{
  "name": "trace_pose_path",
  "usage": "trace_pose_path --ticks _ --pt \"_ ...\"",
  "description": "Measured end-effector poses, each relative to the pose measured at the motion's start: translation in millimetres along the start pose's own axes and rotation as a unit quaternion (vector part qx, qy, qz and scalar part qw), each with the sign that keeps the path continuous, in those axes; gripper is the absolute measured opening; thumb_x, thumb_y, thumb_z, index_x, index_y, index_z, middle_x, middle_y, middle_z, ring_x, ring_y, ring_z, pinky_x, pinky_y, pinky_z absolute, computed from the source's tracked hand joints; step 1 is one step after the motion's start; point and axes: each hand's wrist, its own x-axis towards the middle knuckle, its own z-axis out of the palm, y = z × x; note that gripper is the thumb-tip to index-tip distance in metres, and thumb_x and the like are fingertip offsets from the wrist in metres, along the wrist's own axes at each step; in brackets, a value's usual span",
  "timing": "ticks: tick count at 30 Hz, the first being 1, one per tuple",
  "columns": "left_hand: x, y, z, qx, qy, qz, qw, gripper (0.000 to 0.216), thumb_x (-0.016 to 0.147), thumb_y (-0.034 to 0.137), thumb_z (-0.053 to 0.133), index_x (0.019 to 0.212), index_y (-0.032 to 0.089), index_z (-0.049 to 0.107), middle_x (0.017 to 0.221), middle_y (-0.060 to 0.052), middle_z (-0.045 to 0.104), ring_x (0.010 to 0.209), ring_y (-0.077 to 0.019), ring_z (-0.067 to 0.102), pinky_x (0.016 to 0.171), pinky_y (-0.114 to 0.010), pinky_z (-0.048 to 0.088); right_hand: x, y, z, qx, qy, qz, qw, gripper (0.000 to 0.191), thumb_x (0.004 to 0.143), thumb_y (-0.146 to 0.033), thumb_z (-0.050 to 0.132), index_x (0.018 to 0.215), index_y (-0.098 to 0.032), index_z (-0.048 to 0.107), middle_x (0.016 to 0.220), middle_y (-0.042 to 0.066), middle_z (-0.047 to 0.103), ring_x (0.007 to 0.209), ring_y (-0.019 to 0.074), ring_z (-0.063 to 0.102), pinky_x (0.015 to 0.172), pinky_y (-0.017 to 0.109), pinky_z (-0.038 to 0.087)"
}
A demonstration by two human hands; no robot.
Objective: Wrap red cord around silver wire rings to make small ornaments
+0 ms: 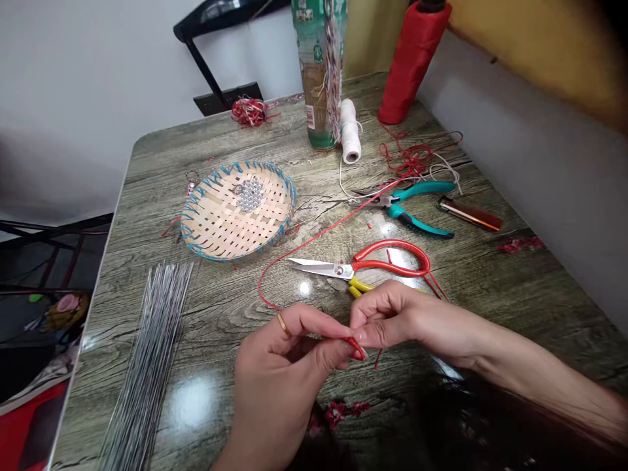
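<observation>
My left hand (289,373) pinches a small knotted bit of red cord (357,349) between thumb and forefinger, low in the middle of the view. Against it, the thumb and fingertips of my right hand (385,317) are closed on the same cord, and a short end hangs below. From my hands a red strand (304,245) loops left, then runs up to a red tangle (415,157) at the back right. Scissors (343,269) with one red and one yellow handle lie just beyond my right hand. The fingers partly hide the knot.
A woven bamboo basket (220,222) with blue edging sits left of the scissors. Metal wires (152,353) lie at the left edge. Teal pliers (412,208), a lighter (471,214), a white spool (350,131), a tall bottle (314,85) and a red spool (412,62) stand or lie farther back.
</observation>
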Motion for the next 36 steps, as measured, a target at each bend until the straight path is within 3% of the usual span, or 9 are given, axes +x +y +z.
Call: trace_pose_path --ticks 5,9,14,18,21,27,32,36 --pt "-1 0 1 0.015 0.004 -0.003 1.0 0.021 0.064 0.005 0.073 0.065 0.026 0.074 0.056 0.005 0.07 0.049 -0.0058 0.061 0.049 -0.01 0.049 0 3 2 -0.047 0.017 -0.016 0.999 0.004 0.068 -0.016 0.064 0.065 -0.014 0.064 0.061 -0.003 0.058 0.059 0.0089 0.047 0.057 0.022 0.033" --pt "-1 1 6 0.043 0.03 0.044 0.998 0.028 0.065 0.004 0.072 0.072 0.031 0.076 0.063 0.006 0.073 0.052 -0.0054 0.062 0.051 -0.009 0.049 -1 5 5 -0.067 0.019 -0.032 0.997 0.004 0.071 -0.014 0.061 0.067 -0.013 0.062 0.061 -0.004 0.053 0.06 0.009 0.045 0.058 0.022 0.034" --pt "-3 3 10 0.073 0.07 0.075 0.992 0.028 0.066 0.004 0.072 0.066 0.031 0.075 0.063 0.01 0.072 0.057 -0.0044 0.064 0.056 -0.007 0.049 0 5 8 -0.087 0.039 -0.052 0.994 0.017 0.074 -0.023 0.064 0.062 -0.014 0.056 0.051 -0.008 0.037 0.05 0.0067 0.03 0.048 0.021 0.022" --pt "-5 2 9 0.071 0.073 0.047 0.994 0.033 0.067 0.007 0.072 0.084 0.035 0.074 0.064 0.011 0.072 0.053 -0.0034 0.063 0.054 -0.007 0.049 0 5 8 -0.125 0.043 -0.056 0.99 0.018 0.076 -0.025 0.062 0.064 -0.015 0.055 0.052 -0.008 0.035 0.05 0.0071 0.027 0.047 0.022 0.02" --pt "-5 1 8 0.092 0.076 0.069 0.99 0.041 0.069 0.007 0.071 0.095 0.039 0.072 0.067 0.011 0.072 0.054 -0.0032 0.062 0.054 -0.007 0.049 -3 5 9 -0.124 0.035 -0.059 0.99 0.02 0.078 -0.023 0.06 0.062 -0.015 0.051 0.052 -0.008 0.034 0.05 0.0068 0.027 0.047 0.022 0.02" --pt "-1 1 6 0.186 0.067 0.178 0.964 0.03 0.07 0.002 0.067 0.074 0.031 0.075 0.07 0.008 0.071 0.066 -0.007 0.062 0.065 -0.013 0.048 -6 7 13 -0.129 0.014 -0.047 0.99 0.02 0.078 -0.03 0.062 0.068 -0.014 0.056 0.058 -0.006 0.041 0.055 0.0079 0.034 0.051 0.021 0.026" --pt "6 -2 -2 0.092 0.054 0.092 0.99 0.015 0.07 0.009 0.069 0.068 0.024 0.071 0.078 0.003 0.061 0.068 -0.0089 0.059 0.058 -0.016 0.048 -4 10 12 -0.145 0.008 -0.041 0.989 0.021 0.078 -0.035 0.063 0.07 -0.015 0.059 0.058 -0.005 0.042 0.055 0.0087 0.034 0.051 0.023 0.025" --pt "10 1 -6 -0.048 0.04 -0.067 0.996 0.004 0.07 0.016 0.072 0.07 0.019 0.07 0.072 0.001 0.065 0.06 -0.0077 0.058 0.058 -0.017 0.049 -2 10 7 -0.125 0.015 -0.046 0.991 0.02 0.078 -0.034 0.062 0.074 -0.014 0.06 0.062 -0.003 0.047 0.059 0.0096 0.039 0.055 0.023 0.029"
